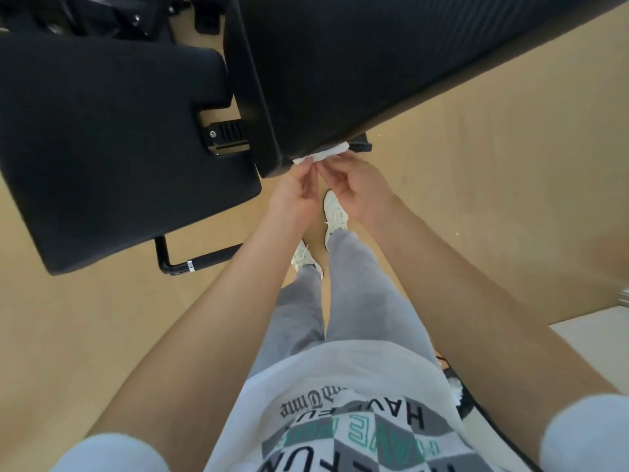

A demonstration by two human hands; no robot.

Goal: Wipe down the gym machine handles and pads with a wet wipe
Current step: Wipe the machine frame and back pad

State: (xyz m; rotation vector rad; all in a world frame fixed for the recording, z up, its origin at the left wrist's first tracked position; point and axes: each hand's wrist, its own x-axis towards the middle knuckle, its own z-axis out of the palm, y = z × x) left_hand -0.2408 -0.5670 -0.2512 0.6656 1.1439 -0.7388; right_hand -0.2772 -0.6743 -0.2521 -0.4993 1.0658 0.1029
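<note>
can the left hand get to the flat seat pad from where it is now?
Probably yes. The left hand is beside the seat pad, with open air between it and the near corner. But it pinches the wet wipe together with the right hand at the back pad's lower edge.

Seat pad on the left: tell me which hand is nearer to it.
Left. The left hand is just beside the seat pad's corner; the right hand lies farther off.

White sneakers (335,212) on tan floor (476,199)

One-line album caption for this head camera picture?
Both hands, left hand and right hand, pinch a white wet wipe at a black pad's lower edge.
</note>
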